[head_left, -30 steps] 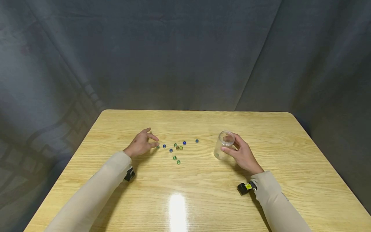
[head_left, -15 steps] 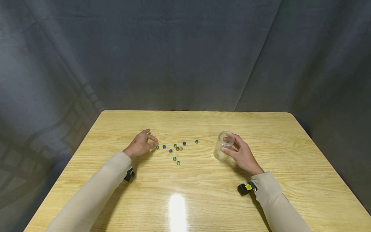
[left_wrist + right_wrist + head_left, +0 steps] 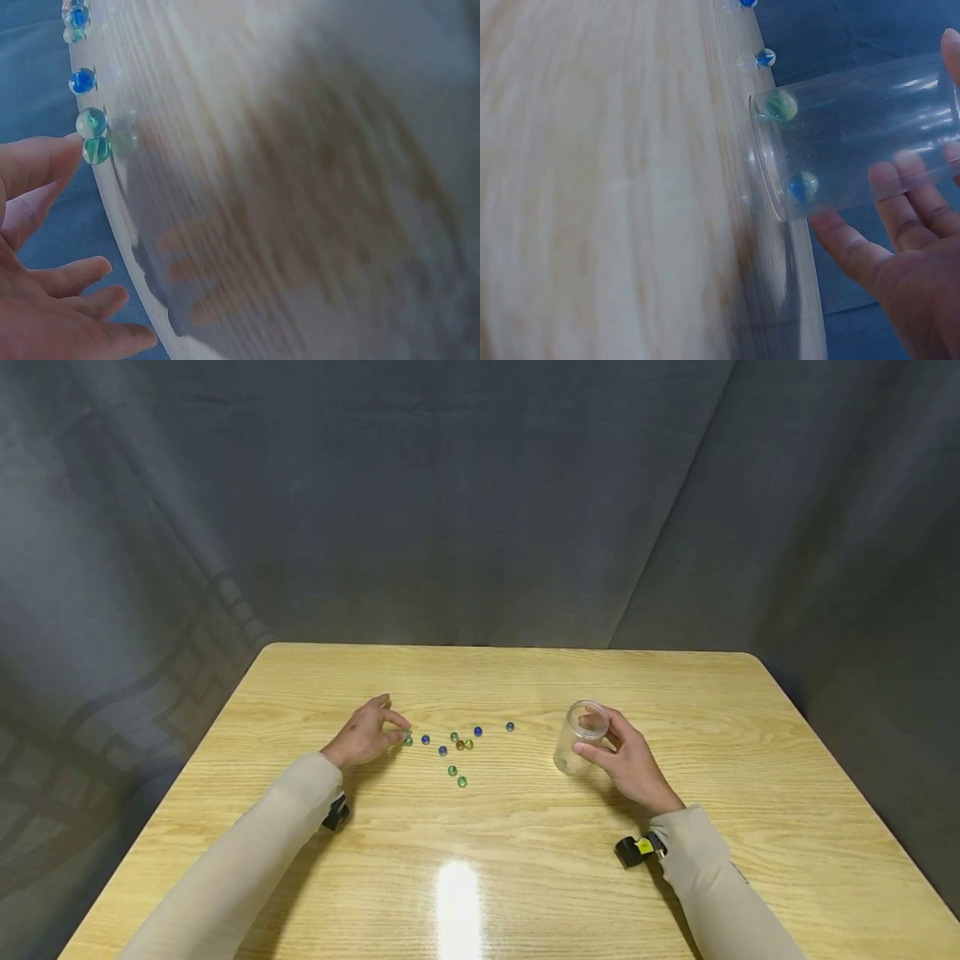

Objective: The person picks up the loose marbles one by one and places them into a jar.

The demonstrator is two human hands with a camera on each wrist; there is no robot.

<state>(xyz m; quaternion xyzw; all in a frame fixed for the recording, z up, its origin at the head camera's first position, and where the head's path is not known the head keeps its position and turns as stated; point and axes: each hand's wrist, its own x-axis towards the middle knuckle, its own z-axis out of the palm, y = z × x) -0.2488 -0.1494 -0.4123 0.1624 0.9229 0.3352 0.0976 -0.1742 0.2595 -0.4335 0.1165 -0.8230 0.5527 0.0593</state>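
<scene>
In the head view my left hand (image 3: 363, 735) is low over the table's left side, its fingertips at a green marble (image 3: 408, 742). In the left wrist view, fingertips touch or nearly touch one of two adjacent green marbles (image 3: 96, 151), while the other fingers spread loosely. My right hand (image 3: 630, 764) grips a clear, lidless jar (image 3: 572, 757) from its right side, thumb in front and fingers behind. The jar stands upright on the table. Through its wall the right wrist view shows a green marble (image 3: 781, 106) and a blue one (image 3: 803, 186) at the bottom.
Several blue, green and yellowish marbles lie scattered between the hands, among them a blue one (image 3: 477, 732), a green one nearer the front (image 3: 462, 782) and a bluish one toward the jar (image 3: 510, 727). A grey curtain (image 3: 465, 510) hangs behind the wooden table (image 3: 540, 877).
Both hands have hardly moved. The left fingertips have shifted very slightly at the leftmost green marble, and a second green shape now shows beside it. The jar stays in place in my right hand.
</scene>
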